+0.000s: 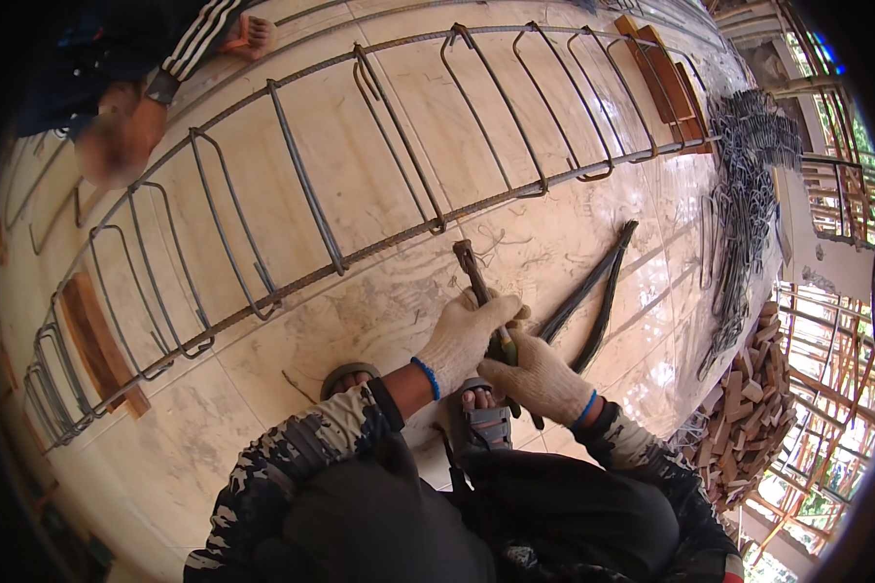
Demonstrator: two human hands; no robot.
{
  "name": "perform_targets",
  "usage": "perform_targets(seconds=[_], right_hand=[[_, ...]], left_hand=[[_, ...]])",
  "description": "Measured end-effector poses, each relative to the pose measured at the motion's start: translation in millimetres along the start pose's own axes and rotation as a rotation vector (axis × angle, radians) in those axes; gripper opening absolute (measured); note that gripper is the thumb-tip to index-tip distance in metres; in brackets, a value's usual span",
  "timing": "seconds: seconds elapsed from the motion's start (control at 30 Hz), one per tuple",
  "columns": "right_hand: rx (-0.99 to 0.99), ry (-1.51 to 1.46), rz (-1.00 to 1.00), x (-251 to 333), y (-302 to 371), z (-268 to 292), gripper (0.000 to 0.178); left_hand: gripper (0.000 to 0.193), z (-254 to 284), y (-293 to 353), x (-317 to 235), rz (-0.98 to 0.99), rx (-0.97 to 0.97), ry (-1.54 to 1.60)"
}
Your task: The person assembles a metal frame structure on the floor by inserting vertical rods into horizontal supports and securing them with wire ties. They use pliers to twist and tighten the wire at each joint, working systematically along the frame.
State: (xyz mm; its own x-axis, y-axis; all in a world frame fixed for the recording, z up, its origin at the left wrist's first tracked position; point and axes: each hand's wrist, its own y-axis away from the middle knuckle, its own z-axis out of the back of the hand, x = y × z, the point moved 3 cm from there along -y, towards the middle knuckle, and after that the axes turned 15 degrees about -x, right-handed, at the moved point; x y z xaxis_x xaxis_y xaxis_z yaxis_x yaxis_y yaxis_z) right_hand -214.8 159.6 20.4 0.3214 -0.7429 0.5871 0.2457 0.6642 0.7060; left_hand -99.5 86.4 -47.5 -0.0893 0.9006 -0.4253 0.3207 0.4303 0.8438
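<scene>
Both of my hands wear knitted off-white gloves and meet in front of my knees. My left hand (469,335) is closed around the middle of a pair of pincers (469,264), whose rusty jaws point away from me toward the rebar frame. Lower down, my right hand (542,379) is closed on the pincers' handles, part of which it hides. A folded bundle of dark tie wire (608,277) lies on the floor just beyond my right hand. Past the jaws, without touching them, runs the near bar of the rebar frame (384,248), with several stirrups hung along it.
Wooden blocks (97,340) (661,83) support the frame at both ends. Another person (131,117) crouches at the far left. Stacked stirrups (749,185) and a heap of broken bricks (744,408) stand at right. My sandalled feet (486,413) rest on the tiled floor.
</scene>
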Motion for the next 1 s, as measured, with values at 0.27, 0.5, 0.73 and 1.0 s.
perform_targets(seconds=[0.27,0.5,0.73,1.0], right_hand=[[-0.085,-0.496,-0.314,-57.4,4.0,-5.7,0.036],[-0.468,0.426,0.068,-68.7,-13.5,63.1,0.036],[-0.490,0.409,-0.008,-138.9,-28.9,90.9,0.042],[-0.513,0.346,0.147,-162.4,-42.0,47.0,0.039]], left_hand=[[0.039,40.4,-9.8,22.1,-0.278,0.429,-0.604],[0.053,82.7,-30.2,34.6,-0.270,0.003,-1.107],[0.057,51.6,22.7,-44.4,-1.133,-0.235,-1.278],[0.061,25.6,-5.5,-140.9,-1.053,-0.475,-1.489]])
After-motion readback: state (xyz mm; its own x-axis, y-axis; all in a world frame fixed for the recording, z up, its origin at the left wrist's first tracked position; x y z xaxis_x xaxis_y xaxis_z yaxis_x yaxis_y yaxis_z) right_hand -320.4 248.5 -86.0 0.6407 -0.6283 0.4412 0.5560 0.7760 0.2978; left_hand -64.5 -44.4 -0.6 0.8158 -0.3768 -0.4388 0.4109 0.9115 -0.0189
